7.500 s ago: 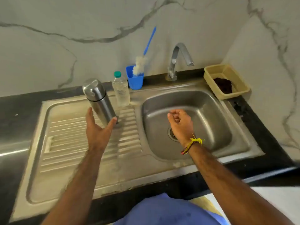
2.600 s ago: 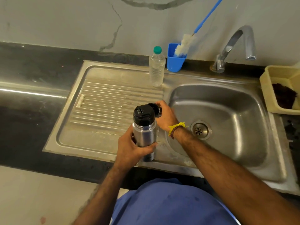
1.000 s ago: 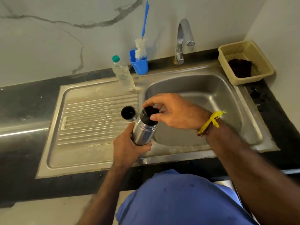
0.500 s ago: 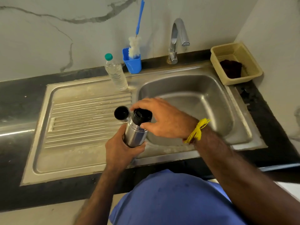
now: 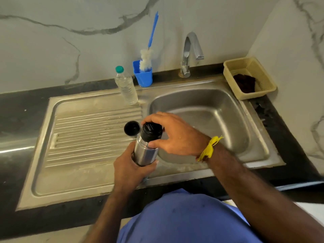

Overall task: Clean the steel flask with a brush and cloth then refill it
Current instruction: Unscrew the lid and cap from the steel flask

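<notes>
My left hand [image 5: 129, 168] grips the body of the steel flask [image 5: 145, 151], held tilted over the sink's front edge. My right hand [image 5: 172, 135] curls its fingers and thumb round the flask's black stopper [image 5: 151, 131] at the top. The flask's outer cap [image 5: 132, 128] stands mouth-up on the ribbed drainboard [image 5: 84, 137], just left of the flask. A blue-handled bottle brush [image 5: 146, 58] stands in a blue cup [image 5: 143, 78] at the back wall. A dark cloth [image 5: 244, 83] lies in a beige basket [image 5: 263, 74] at the back right.
A clear plastic water bottle [image 5: 126, 85] with a green cap stands at the back of the drainboard, beside the blue cup. The tap [image 5: 190, 51] rises behind the steel sink basin [image 5: 219, 120]. Black counter surrounds the sink; marble walls stand behind and to the right.
The flask's outer cap came off and was set on the drainboard. Over the last second my right hand stays on the black stopper with slightly shifted fingers, and my view shifted.
</notes>
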### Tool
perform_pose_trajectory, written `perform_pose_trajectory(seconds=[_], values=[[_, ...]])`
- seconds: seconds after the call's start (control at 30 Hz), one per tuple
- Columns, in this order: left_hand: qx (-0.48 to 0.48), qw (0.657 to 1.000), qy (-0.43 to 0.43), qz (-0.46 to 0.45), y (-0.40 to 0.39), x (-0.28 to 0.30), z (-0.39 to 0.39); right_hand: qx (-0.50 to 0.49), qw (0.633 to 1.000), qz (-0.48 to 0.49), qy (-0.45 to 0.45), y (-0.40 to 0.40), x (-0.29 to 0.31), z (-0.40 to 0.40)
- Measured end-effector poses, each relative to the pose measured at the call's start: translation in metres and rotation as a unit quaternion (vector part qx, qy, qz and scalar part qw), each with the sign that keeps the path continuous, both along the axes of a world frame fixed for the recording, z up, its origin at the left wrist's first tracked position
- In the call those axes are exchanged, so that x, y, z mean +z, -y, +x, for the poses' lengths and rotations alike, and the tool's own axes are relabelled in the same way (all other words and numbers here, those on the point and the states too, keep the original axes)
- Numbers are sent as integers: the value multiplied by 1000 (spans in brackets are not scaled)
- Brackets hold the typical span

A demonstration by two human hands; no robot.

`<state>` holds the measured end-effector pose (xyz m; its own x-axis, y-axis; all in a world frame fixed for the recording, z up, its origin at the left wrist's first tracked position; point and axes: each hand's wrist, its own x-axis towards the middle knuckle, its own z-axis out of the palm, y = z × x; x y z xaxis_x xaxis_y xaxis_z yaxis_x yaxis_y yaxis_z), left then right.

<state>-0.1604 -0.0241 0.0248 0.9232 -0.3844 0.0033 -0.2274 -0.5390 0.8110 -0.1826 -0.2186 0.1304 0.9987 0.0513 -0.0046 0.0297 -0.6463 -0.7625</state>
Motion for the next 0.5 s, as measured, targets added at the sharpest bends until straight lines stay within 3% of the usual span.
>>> perform_pose_trajectory(seconds=[0.1,0.23,0.37,0.5], values=[[3,1000,-15,-13,-4,-1,1,11,995,99,-1,9,2,-1],[47,997,-41,-42,-16,-3,2,-88,955,284,10,19,0,-7],[108,992,-42,-54,-43,-4,-1,-176,942,285,-27,17,-36,-3],[145,988,-25,-52,-68,-1,-2,-164,948,242,-128,-12,-91,6]])
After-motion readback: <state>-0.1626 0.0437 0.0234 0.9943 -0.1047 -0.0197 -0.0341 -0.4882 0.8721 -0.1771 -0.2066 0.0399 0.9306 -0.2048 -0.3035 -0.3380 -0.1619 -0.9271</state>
